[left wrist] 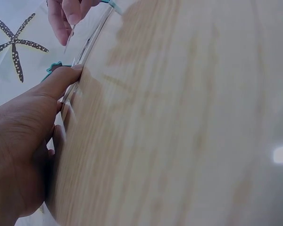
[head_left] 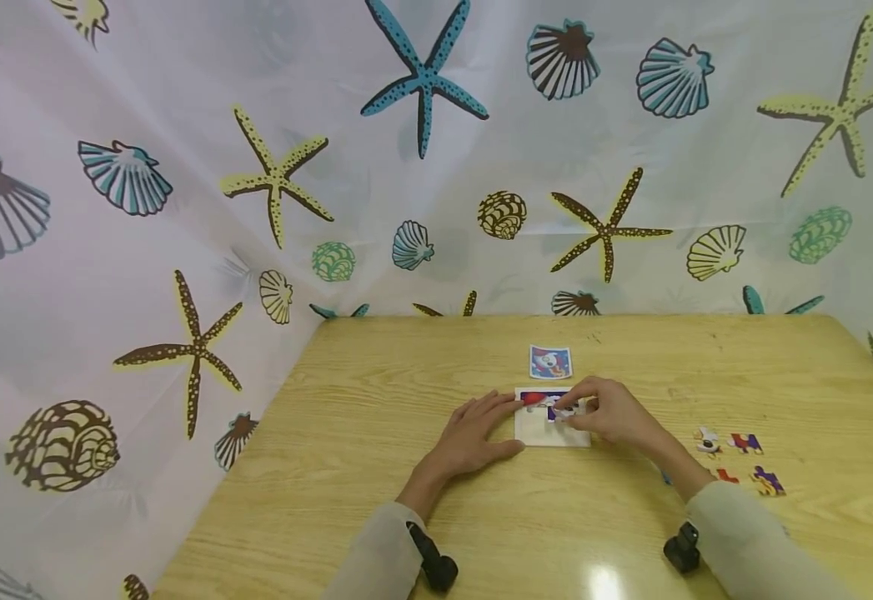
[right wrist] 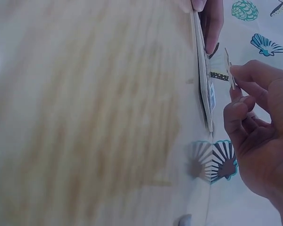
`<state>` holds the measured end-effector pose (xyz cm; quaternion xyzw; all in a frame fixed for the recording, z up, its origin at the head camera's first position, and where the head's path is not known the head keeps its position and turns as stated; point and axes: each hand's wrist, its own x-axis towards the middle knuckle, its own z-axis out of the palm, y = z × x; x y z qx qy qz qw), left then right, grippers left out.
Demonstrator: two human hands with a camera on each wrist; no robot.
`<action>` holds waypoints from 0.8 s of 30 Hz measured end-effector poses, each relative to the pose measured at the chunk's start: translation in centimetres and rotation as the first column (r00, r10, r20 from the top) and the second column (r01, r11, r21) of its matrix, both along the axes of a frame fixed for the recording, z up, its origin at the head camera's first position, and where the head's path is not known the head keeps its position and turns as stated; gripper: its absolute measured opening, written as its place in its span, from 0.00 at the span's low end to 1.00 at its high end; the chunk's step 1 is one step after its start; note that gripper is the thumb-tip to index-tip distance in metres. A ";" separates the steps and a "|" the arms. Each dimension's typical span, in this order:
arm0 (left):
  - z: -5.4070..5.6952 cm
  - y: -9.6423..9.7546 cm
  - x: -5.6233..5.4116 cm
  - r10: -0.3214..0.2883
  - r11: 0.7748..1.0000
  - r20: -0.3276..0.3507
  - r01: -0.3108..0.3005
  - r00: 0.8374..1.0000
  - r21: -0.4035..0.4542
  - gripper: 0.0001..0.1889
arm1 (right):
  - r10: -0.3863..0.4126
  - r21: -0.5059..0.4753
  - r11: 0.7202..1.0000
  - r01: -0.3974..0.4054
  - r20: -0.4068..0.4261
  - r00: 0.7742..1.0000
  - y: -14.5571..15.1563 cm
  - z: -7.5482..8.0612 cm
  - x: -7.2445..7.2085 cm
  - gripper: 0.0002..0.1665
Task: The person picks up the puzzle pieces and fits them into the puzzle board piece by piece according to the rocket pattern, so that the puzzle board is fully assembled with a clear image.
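A white puzzle tray lies on the table, with picture pieces, one showing red, along its far side. My left hand rests at the tray's left side, fingers extended and thumb near the near-left corner. Over the tray, my right hand pinches a jigsaw piece between thumb and fingers. From the right wrist view, that thin piece is held up apart from the tray. The right fingers partly hide the tray's upper right.
A small square picture card lies just beyond the tray. Several loose jigsaw pieces, including a purple-and-yellow one and a red-and-purple one, lie to the right, some partly behind the right forearm. A shell-patterned curtain hangs behind the wooden table.
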<state>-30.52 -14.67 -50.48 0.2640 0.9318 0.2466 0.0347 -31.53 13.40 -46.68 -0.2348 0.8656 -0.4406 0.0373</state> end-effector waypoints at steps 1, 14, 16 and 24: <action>-0.1 0.1 0.0 0.000 1.000 0.003 0.000 1.000 -0.002 0.36 | -0.003 0.006 1.000 0.003 -0.001 1.000 -0.1 -0.1 0.0 0.09; 0.1 0.0 -0.1 0.010 1.000 0.012 -0.010 1.000 -0.017 0.36 | -0.003 0.040 0.999 0.004 -0.031 1.000 -2.4 -0.1 -0.5 0.10; 0.1 0.0 -0.1 0.009 1.000 0.009 -0.009 1.000 -0.017 0.35 | -0.002 0.047 0.999 0.003 -0.037 0.999 -2.9 -0.1 -0.7 0.09; 0.2 0.1 0.1 0.004 1.000 0.010 -0.004 1.000 -0.009 0.36 | 0.031 0.082 0.996 -0.027 -0.052 0.998 -4.3 -0.7 -1.4 0.08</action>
